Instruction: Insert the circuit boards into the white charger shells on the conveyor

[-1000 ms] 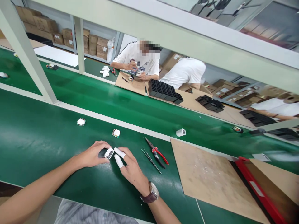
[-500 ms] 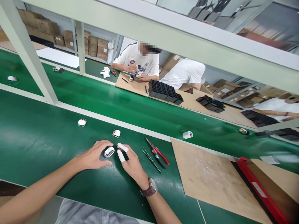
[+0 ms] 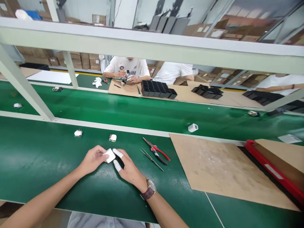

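White plastic housing, flat face up, left of the long-nose pliers. Left to right: white-topped circuit board far left of pliers; left hand pinching housing at its left side, thumb over the face, likely for steadiness; second circuit board left of pliers, apart from the first, probably to keep them separate. Right hand, finger cots at housing's right edge; can't tell if it grips. Tweezers just left of pliers, presumably for easy reach. Red bar well right of pliers; its label unreadable. No brand legible.
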### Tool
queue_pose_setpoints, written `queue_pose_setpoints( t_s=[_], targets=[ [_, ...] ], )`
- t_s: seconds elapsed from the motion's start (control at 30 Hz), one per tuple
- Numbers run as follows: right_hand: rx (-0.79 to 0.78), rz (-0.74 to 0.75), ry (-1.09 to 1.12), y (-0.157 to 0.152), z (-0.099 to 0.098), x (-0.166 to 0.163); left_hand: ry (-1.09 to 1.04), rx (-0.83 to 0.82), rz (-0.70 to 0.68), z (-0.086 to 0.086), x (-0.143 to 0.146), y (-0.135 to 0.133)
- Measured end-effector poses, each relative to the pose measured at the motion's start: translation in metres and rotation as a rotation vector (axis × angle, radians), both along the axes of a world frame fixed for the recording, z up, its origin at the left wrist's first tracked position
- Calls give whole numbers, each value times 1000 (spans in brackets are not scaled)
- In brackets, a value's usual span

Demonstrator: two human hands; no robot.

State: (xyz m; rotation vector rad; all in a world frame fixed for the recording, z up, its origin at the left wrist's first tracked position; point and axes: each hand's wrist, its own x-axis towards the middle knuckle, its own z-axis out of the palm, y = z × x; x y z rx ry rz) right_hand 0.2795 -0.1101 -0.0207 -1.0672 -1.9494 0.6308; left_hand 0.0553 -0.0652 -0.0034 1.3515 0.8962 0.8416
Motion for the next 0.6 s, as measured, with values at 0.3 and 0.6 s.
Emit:
queue_pose_setpoints(
  t_s=[0.3, 0.6],
  targets=[
    [72, 2, 191, -5, 6, -5, -452, -637, 64, 3, 23, -15],
    [91, -63, 119, -8, 13, 1, -12, -159, 87, 19, 12, 17]
  ],
)
